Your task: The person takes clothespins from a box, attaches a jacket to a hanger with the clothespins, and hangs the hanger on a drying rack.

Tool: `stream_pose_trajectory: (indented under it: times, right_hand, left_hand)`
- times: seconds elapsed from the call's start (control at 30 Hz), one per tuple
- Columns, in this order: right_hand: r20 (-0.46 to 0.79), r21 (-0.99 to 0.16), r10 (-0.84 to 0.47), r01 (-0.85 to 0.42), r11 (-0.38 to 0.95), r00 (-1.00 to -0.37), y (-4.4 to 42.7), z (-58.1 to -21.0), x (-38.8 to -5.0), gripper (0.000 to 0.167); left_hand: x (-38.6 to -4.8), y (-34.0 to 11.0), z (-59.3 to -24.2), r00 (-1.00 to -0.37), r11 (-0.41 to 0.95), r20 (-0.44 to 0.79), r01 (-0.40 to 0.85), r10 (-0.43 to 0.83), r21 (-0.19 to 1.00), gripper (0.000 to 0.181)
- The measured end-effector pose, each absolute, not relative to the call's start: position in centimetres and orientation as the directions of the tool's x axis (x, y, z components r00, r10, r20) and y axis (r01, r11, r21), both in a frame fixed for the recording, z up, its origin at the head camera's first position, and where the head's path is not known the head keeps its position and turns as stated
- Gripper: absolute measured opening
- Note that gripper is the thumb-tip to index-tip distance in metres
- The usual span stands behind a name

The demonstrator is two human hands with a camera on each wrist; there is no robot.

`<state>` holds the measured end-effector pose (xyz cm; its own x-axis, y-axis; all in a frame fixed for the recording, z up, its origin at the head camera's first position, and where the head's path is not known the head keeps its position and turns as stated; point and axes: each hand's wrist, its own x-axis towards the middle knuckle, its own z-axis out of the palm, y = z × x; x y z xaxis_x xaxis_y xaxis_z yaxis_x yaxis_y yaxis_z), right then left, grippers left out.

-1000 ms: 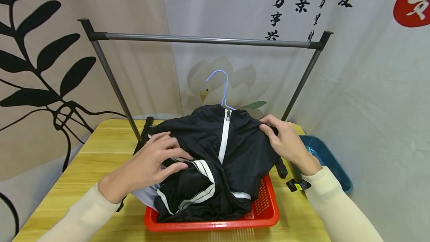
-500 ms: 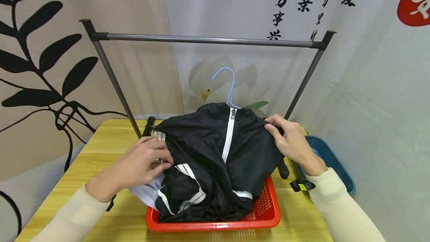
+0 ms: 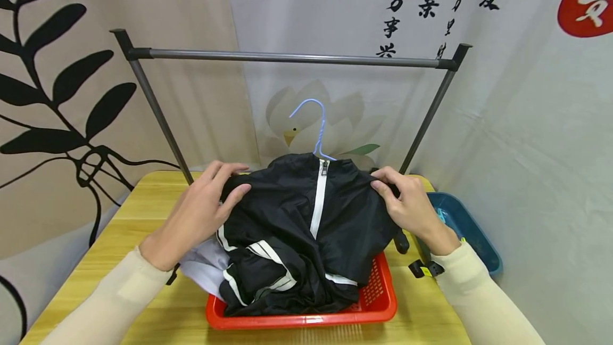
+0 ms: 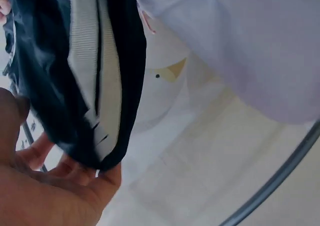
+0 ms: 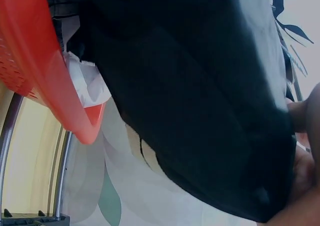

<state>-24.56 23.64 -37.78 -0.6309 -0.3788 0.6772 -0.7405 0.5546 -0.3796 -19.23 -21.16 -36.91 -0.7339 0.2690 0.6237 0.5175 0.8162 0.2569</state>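
Observation:
A black jacket (image 3: pixel 287 201) with white trim and a half-lowered white zipper drapes over a red basket (image 3: pixel 306 322). From its collar rises the hook of a light-blue wire hanger (image 3: pixel 322 126); the hanger's body is hidden inside. My right hand (image 3: pixel 412 206) pinches the jacket's right-side shoulder between thumb and fingers. At the opposite shoulder, my left hand (image 3: pixel 198 212) has its thumb and forefinger spread apart over the black cloth. In the left wrist view, some fingers (image 4: pixel 75 173) touch the cloth's edge, their tips partly hidden.
A grey metal rack (image 3: pixel 292 57) stands behind the basket on a wooden table (image 3: pixel 119 233). Pale lavender cloth (image 3: pixel 206 268) hangs over the basket's left side. To the right is a blue bin (image 3: pixel 466 230) holding something light blue. A printed curtain closes off the back.
My left hand has moved from the jacket's lower left sleeve up to its shoulder, parting thumb from fingers. The right hand keeps its grip; the hanger hook shifts slightly.

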Motion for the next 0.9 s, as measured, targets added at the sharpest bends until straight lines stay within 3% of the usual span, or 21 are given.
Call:
stream_pose_trajectory:
  times: [0.13,0.37,0.6,0.9]
  right_hand:
    - [0.686,-0.38,-0.372,-0.744,0.549,-0.625,23.4,-37.5,-24.4,0.017]
    - [0.716,-0.405,-0.328,-0.749,0.524,-0.617,22.8,-36.9,-24.2,0.023]
    - [0.79,-0.418,-0.232,-0.775,0.475,-0.568,21.9,-36.6,-23.9,0.025]
    - [0.779,-0.419,-0.264,-0.785,0.455,-0.569,21.6,-36.6,-23.6,0.039]
  left_hand:
    - [-19.5,-20.8,-36.9,-0.719,0.808,0.638,0.533,0.276,0.252,0.03]
    - [-19.7,-20.5,-36.9,-0.598,0.753,0.74,0.629,0.309,0.195,0.009]
    - [-19.3,-20.6,-36.8,-0.526,0.714,0.781,0.683,0.335,0.153,0.014]
    - [-18.7,-20.6,-36.7,-0.456,0.715,0.825,0.692,0.333,0.094,0.022]
